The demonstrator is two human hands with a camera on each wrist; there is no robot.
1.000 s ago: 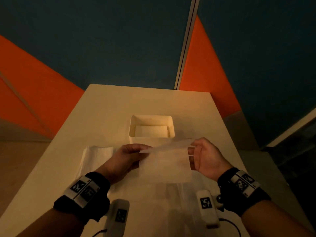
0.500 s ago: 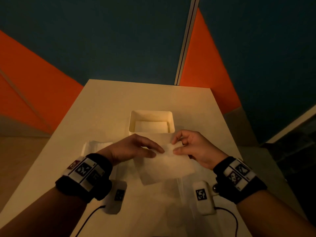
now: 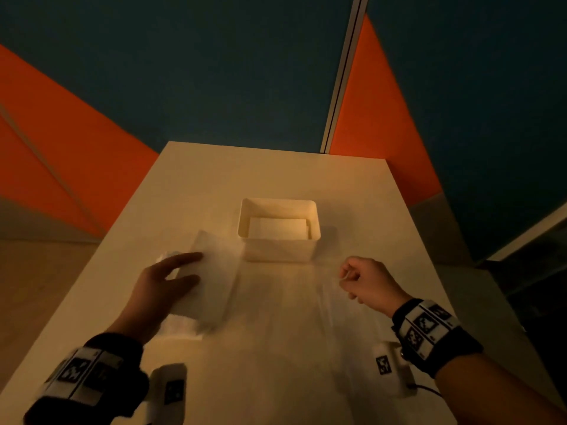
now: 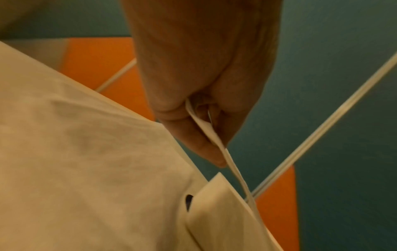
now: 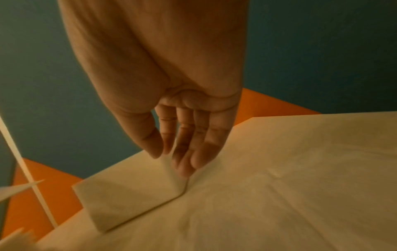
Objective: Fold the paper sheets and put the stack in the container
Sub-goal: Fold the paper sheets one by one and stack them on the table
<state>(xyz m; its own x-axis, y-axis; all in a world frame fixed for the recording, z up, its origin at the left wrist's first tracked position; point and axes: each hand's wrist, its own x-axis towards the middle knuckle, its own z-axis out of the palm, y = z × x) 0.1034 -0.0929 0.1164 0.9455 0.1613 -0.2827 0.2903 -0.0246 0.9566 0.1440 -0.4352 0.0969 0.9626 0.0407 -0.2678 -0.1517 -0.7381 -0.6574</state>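
My left hand pinches a folded white paper sheet at the left of the table, over a white paper pile. In the left wrist view the thumb and fingers of my left hand grip the folded sheet's edge. My right hand is curled to the right of the container and pinches the corner of a thin flat sheet lying on the table. The right wrist view shows my right hand lifting that corner. The white container holds folded paper.
The cream table reaches back to a blue and orange wall. The container's wall stands just left of my right fingers. Two white marker blocks lie near the table's front edge.
Both hands were folding one sheet at the table's centre. My left hand has carried the folded sheet left over the pile, and my right hand has moved right to another sheet's corner.
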